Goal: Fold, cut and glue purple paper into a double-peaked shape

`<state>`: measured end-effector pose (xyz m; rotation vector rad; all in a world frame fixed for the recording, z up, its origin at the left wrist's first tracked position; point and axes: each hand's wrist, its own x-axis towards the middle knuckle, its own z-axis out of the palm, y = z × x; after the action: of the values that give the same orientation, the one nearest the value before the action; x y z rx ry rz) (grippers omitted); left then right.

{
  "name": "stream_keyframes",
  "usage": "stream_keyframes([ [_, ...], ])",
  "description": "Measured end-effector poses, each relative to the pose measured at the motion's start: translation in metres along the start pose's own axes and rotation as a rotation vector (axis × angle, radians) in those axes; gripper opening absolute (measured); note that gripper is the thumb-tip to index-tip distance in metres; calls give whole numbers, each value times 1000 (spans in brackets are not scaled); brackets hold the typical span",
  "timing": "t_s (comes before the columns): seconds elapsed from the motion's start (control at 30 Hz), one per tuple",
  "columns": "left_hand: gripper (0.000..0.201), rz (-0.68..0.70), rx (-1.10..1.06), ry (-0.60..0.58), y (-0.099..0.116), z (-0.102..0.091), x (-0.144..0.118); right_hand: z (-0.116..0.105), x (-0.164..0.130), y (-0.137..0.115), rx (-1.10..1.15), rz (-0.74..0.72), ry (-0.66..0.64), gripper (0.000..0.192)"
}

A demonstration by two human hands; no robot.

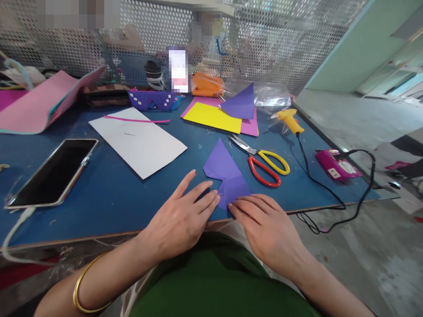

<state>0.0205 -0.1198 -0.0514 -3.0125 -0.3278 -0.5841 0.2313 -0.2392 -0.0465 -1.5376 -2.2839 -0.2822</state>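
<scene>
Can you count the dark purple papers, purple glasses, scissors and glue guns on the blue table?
Dark purple papers: 2, the near piece at the left hand and right hand, the far piece by the yellow sheet
Purple glasses: 1
Scissors: 1 pair
Glue gun: 1
Total: 5

- Paper piece [226, 163] near the table's [109, 220] front edge.
- Scissors [254, 152] just to its right, glue gun [288, 118] behind them, further right.
- Phone [54, 174] over left; between, a sheet [142, 145], strip [137, 119] across its back corner.
</scene>
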Motion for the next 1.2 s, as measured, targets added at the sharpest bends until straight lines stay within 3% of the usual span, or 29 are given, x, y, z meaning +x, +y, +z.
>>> stream_keyframes([
  [0.23,39,12,36,32,0,3,-1,4,14,-1,-72,47,-61,41],
  [0.37,38,0,0,64,0,4,-1,-7,16,2,47,69,-23,35],
  [0.47,37,-45,-3,38,0,3,-1,-17,23,12,151,89,-15,43],
  [0.73,52,-135,-83,-58,2,-7,-5,7,59,37,162,-115,-209,51],
  [1.0,49,-170,-177,-24,4,-7,-3,17,61,31,119,-115,-147,48],
  [1.1,48,-179,-192,-20,4,-9,-1,19,58,35,258,-55,-151,49],
  [1.2,48,-179,-176,-16,5,-10,-2,18,52,42,517,85,-39,50],
])
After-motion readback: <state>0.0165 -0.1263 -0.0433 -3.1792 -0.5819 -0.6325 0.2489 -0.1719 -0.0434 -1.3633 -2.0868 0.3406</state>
